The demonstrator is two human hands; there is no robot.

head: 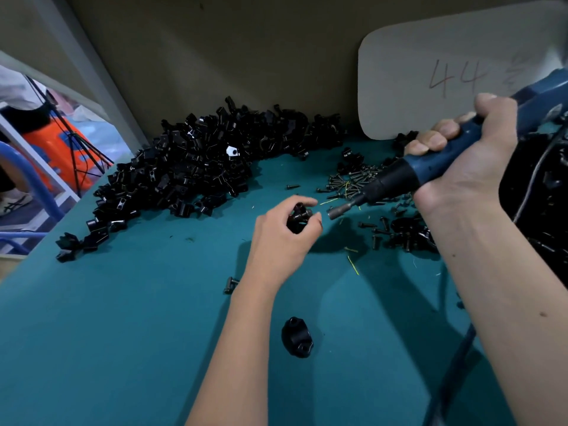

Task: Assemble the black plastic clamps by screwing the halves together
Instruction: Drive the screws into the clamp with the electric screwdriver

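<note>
Nearest the camera: both forearms, reaching in from the near edge over the teal table (129, 333), with one lone black clamp half (297, 336) lying between them, untouched.

Farther in, left hand (284, 229): fingers curled round a small black clamp (297, 217), pinched at the fingertips, with a screw head (308, 214) facing right, just proud of the plastic.

Right hand (464, 161): wrapped tight round the blue electric screwdriver (408, 176), thumb on top. Long axis of the tool slanting from far right down to near left, bit tip (333, 214) just beside the screw head, seemingly not yet seated.

Judged next move: a short push left along that axis to meet the screw, so tip and screw need to line up; the right hand does the travelling, the left only steadies.

Beyond: heaped pile of clamp halves (190, 167) far left, loose screws (353, 182) scattered far right, card marked 44 (455, 78) against the wall.
</note>
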